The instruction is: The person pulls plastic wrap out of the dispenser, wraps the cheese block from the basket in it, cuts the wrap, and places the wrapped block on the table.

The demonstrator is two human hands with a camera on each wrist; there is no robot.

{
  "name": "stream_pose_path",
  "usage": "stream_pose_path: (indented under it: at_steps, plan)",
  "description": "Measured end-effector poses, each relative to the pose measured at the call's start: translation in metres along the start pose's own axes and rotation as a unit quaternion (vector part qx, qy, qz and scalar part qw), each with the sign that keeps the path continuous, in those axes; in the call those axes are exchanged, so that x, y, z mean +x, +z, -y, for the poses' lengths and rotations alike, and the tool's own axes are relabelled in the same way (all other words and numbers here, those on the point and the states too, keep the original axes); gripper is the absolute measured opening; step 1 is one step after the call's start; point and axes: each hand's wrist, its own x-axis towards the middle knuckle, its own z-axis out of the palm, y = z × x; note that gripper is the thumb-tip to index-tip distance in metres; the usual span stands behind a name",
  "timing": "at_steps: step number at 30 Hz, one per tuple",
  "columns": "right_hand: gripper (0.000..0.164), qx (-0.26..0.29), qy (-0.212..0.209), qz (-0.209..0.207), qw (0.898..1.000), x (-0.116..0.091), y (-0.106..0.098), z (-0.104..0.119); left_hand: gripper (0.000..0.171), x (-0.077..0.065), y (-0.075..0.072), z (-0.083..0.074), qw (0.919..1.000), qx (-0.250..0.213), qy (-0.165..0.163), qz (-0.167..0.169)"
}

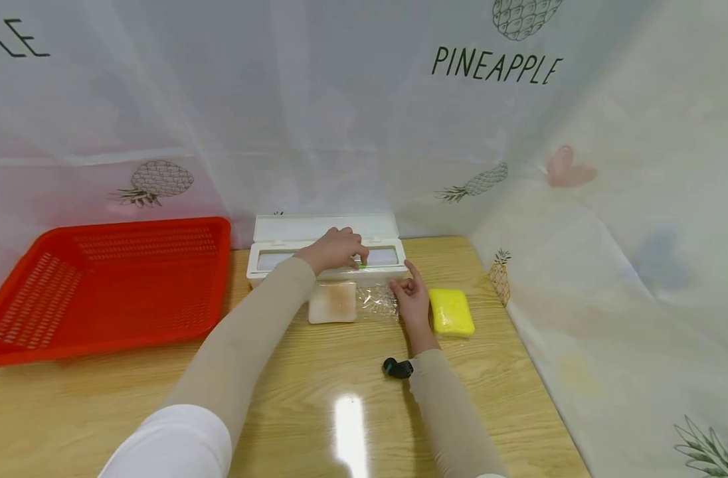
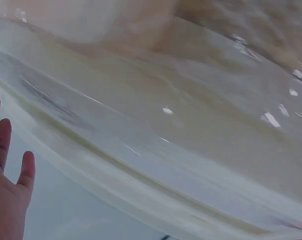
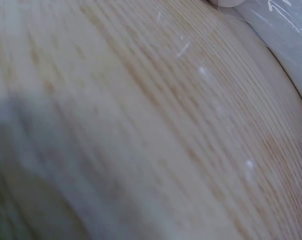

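A white cling film dispenser (image 1: 253, 264) stands at the table's back with its lid (image 1: 316, 229) raised. My left hand (image 1: 337, 250) is over its front edge, thumb and index pinching a small green slider (image 1: 362, 267); in the left wrist view, three other fingers of this hand (image 2: 6, 190) are spread and the green piece is cut off by the frame. Clear cling film (image 1: 377, 302) runs from the dispenser over a white and brown bread-like slice (image 1: 332, 303). My right hand (image 1: 413, 299) rests at the dispenser's right corner, index straight against it, thumb near the film.
To the right lies a yellow block (image 1: 451, 312) that looks wrapped in film. A red plastic basket (image 1: 217, 285) occupies the left of the wooden table (image 1: 304, 398). Behind, a printed curtain (image 1: 340, 133) hangs close to the raised lid. A black device (image 1: 398, 368) sits at my right wrist.
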Motion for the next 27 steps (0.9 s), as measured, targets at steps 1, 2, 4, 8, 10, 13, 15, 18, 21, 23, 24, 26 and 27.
stream_pose_path:
  at_steps: [1, 2, 4, 8, 10, 13, 15, 18, 21, 23, 24, 26, 27]
  plan:
    - [0.060, -0.001, 0.001, 0.000, 1.000, 0.000, 0.000, 0.000, 0.015, -0.005, 0.000, 0.003, 1.0000, 0.004, -0.003, 0.001]
    - [0.060, -0.003, 0.003, -0.001, 1.000, 0.000, 0.000, 0.000, 0.015, -0.009, 0.000, 0.005, 0.9999, 0.008, -0.007, 0.003]
    - [0.060, -0.004, 0.006, -0.003, 1.000, 0.000, -0.001, 0.000, 0.015, -0.019, -0.001, 0.010, 0.9998, 0.012, -0.014, 0.005]
    - [0.061, -0.011, 0.012, -0.006, 1.000, -0.001, -0.001, 0.002, 0.013, -0.038, -0.003, 0.018, 0.9996, 0.016, -0.024, 0.005]
    - [0.061, -0.012, 0.018, -0.007, 1.000, -0.002, -0.001, 0.003, 0.013, -0.046, -0.003, 0.020, 0.9995, 0.022, -0.021, 0.000]
    - [0.061, -0.013, 0.026, -0.008, 1.000, -0.002, 0.001, 0.004, 0.013, -0.058, -0.004, 0.024, 0.9990, 0.042, -0.016, -0.006]
    - [0.061, -0.016, 0.028, -0.008, 0.999, -0.002, 0.001, 0.005, 0.013, -0.064, -0.004, 0.026, 0.9986, 0.052, -0.012, -0.009]
    - [0.061, -0.018, 0.029, -0.008, 0.999, -0.003, -0.001, 0.005, 0.012, -0.074, -0.006, 0.031, 0.9986, 0.050, -0.013, -0.011]
    - [0.062, -0.021, 0.028, -0.009, 0.999, -0.003, -0.001, 0.004, 0.011, -0.084, -0.008, 0.037, 0.9991, 0.039, -0.012, -0.011]
    - [0.061, -0.022, 0.028, -0.010, 0.999, -0.004, -0.001, 0.005, 0.011, -0.091, -0.009, 0.041, 0.9992, 0.037, -0.011, -0.012]
    - [0.061, -0.023, 0.026, -0.010, 0.999, -0.004, -0.001, 0.005, 0.011, -0.095, -0.009, 0.043, 0.9992, 0.036, -0.009, -0.012]
    - [0.060, -0.022, 0.024, -0.009, 0.999, -0.004, 0.000, 0.006, 0.012, -0.104, -0.010, 0.047, 0.9991, 0.038, -0.011, -0.014]
    - [0.060, -0.022, 0.025, -0.009, 0.999, -0.004, 0.001, 0.006, 0.013, -0.108, -0.010, 0.049, 0.9991, 0.038, -0.012, -0.014]
